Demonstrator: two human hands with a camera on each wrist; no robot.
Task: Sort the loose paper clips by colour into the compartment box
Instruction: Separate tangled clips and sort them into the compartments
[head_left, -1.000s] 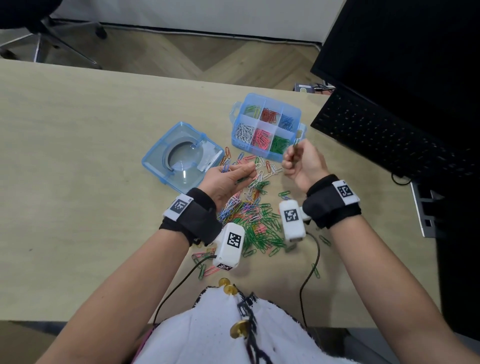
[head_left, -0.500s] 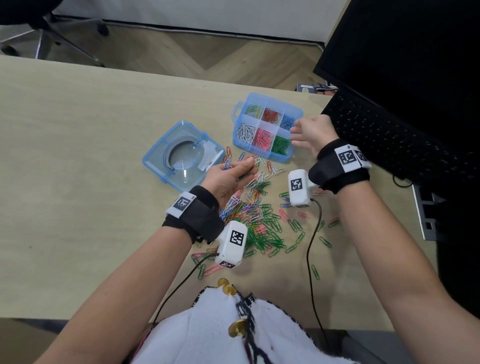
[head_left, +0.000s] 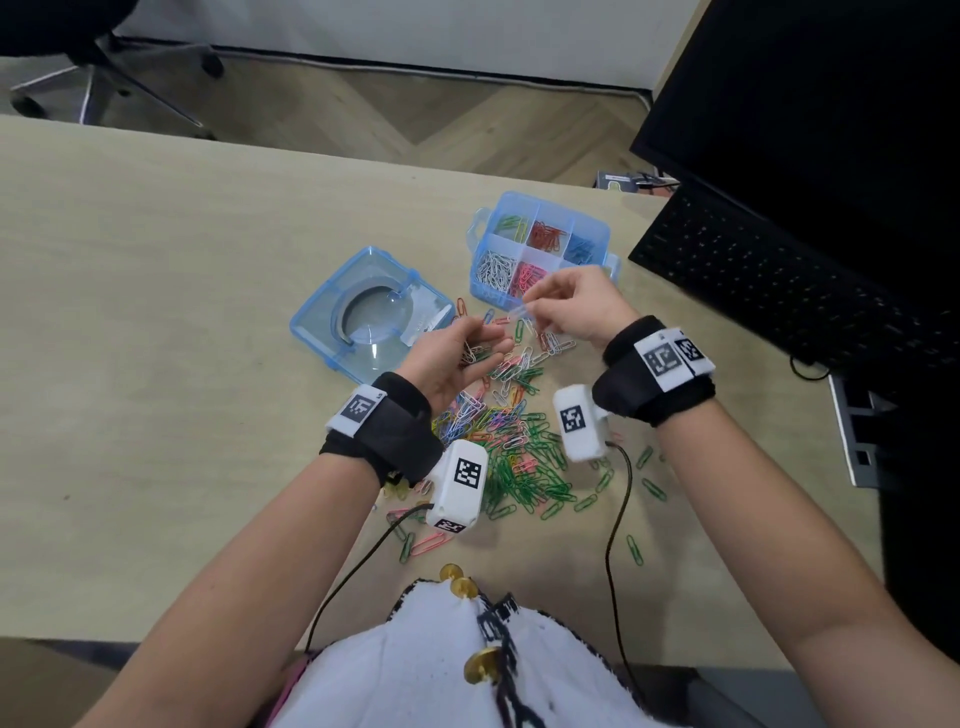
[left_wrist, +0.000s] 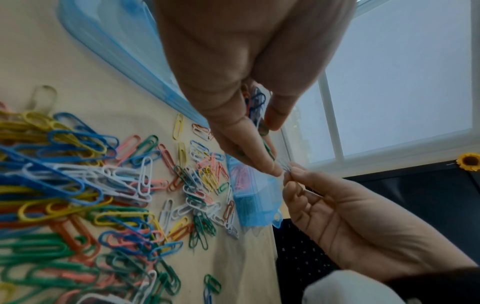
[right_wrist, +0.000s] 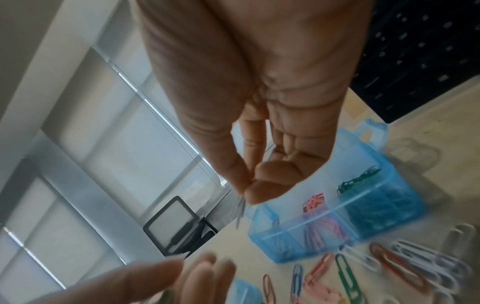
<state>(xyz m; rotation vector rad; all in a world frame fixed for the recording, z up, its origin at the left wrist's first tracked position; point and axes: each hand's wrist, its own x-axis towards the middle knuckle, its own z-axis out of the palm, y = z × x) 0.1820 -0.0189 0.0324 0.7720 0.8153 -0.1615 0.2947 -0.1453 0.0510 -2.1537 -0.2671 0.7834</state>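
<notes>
The blue compartment box (head_left: 597, 228) stands open at the back, with white, pink, red, blue and green clips in separate cells. My left hand (head_left: 480, 340) is palm up in front of it, its fingers curled round several mixed clips (left_wrist: 257, 102). My right hand (head_left: 530, 309) hovers just above the left fingertips and pinches one white clip (right_wrist: 241, 207) between thumb and forefinger, near the box's front wall (right_wrist: 324, 224). The loose pile of coloured clips (head_left: 514, 447) lies on the table between my wrists.
The box's clear blue lid (head_left: 371, 317) lies to the left of the box. A black keyboard (head_left: 769, 280) and a monitor (head_left: 831, 114) fill the right side. Stray green clips (head_left: 634, 548) lie near the table's front edge (head_left: 156, 636).
My right hand went to the box's right front cell, then came back left and now pinches a white clip above my left hand. The left hand stayed in place with its clips.
</notes>
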